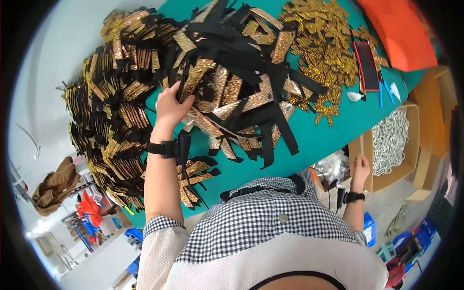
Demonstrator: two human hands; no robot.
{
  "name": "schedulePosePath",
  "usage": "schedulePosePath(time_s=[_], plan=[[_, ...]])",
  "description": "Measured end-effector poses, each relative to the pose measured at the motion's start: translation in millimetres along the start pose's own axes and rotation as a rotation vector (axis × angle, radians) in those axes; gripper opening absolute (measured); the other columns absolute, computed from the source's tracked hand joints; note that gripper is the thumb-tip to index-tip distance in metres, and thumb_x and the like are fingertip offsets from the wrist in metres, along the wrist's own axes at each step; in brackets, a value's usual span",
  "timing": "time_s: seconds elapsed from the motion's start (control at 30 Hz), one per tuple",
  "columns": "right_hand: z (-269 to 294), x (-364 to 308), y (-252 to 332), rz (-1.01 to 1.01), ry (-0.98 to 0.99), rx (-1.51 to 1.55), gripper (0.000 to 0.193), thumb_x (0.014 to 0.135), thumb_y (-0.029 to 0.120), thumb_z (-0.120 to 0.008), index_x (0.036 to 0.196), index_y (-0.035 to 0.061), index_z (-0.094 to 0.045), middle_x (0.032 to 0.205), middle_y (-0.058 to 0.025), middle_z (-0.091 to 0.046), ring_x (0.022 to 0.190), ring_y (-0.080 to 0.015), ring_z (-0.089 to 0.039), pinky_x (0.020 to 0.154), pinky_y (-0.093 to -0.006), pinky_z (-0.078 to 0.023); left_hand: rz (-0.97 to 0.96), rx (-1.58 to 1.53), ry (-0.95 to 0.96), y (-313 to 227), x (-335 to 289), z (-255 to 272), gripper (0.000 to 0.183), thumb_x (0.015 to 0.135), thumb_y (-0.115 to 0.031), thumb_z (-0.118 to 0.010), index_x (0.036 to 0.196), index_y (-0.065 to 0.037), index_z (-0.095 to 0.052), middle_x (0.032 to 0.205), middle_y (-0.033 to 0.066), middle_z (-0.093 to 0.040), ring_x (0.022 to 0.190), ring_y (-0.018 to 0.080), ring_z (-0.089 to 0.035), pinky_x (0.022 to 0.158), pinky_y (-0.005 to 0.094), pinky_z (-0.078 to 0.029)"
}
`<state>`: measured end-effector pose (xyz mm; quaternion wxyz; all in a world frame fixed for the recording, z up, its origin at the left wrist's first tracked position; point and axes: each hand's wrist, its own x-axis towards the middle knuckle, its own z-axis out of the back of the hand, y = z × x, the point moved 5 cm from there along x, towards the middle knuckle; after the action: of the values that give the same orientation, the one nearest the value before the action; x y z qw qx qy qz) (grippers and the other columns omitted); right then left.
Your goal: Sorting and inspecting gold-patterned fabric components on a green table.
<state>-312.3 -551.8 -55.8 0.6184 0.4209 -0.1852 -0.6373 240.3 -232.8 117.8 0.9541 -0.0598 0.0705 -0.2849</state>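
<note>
My left hand [172, 107] reaches over the green table, thumb and fingers closed around the lower end of a black strip with a glittery gold patch [198, 76]. That strip lies at the left edge of a loose heap of similar black-and-gold strips [232, 89]. At my right side, my right hand [361, 170] is closed beside the near wall of a cardboard box [355, 153]. Its fingers curl together, and whatever they hold is too small to make out. Inside the box are many silvery metal rings or links [389, 140].
Bundled gold-and-black strips [111, 111] line the table's left side. Gold glittery cut-out shapes [328, 58] pile up at the far right. Nearby lie a dark phone with a red edge [367, 66], a blue-handled tool [385, 93] and an orange-red bag or sheet [403, 34].
</note>
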Motion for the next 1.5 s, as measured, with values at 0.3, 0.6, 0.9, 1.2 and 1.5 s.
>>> schedulePosePath(time_s=[0.3,0.6,0.9,1.2,1.5], plan=[[-88,-145,331,1.231,0.294,0.044,0.026,0.067,0.003,-0.066,0.093,0.0027,-0.06,0.098,-0.0111,-0.058,0.085,-0.0255,-0.055,0.077,-0.0335,-0.044,-0.425,-0.361,-0.159,-73,-65,61,0.048,0.061,-0.008,-0.074,0.106,-0.007,-0.056,0.088,0.0109,-0.053,0.08,0.0273,-0.053,0.071,0.0348,-0.044],[-219,-119,356,0.778,0.779,0.098,0.018,0.077,0.013,-0.063,0.093,0.0041,-0.063,0.08,-0.0114,-0.063,0.069,-0.0203,-0.062,0.063,-0.0264,-0.048,-0.382,-0.604,-0.455,-39,-71,75,0.025,0.078,-0.012,-0.061,0.101,-0.004,-0.058,0.086,0.0071,-0.058,0.083,0.0214,-0.051,0.075,0.0322,-0.041],[-219,-66,343,0.948,0.295,-0.229,0.016,0.079,0.021,-0.06,0.086,0.007,-0.064,0.081,-0.0103,-0.062,0.076,-0.0258,-0.058,0.068,-0.0339,-0.045,0.079,-1.528,-0.452,60,-117,92,0.043,0.093,-0.035,-0.04,0.118,-0.001,-0.046,0.082,0.0001,-0.054,0.071,0.0059,-0.051,0.063,0.0205,-0.043],[-227,-233,383,0.791,1.195,0.211,0.048,0.071,0.013,-0.071,0.114,0.0032,-0.052,0.085,-0.0033,-0.055,0.066,-0.0073,-0.052,0.057,-0.0201,-0.043,0.052,-1.842,-0.521,29,-148,93,0.045,0.094,-0.036,-0.036,0.12,0.0,-0.041,0.079,0.0035,-0.058,0.07,0.0069,-0.052,0.067,0.0208,-0.042],[-193,-291,376,1.317,1.16,0.066,0.007,0.077,0.008,-0.059,0.075,0.0021,-0.06,0.062,-0.0078,-0.052,0.056,-0.0202,-0.052,0.049,-0.0292,-0.041,0.26,-1.452,-0.394,18,-144,50,0.056,0.092,-0.05,-0.027,0.101,-0.002,-0.052,0.058,0.0009,-0.049,0.051,0.0077,-0.044,0.047,0.0222,-0.035]])
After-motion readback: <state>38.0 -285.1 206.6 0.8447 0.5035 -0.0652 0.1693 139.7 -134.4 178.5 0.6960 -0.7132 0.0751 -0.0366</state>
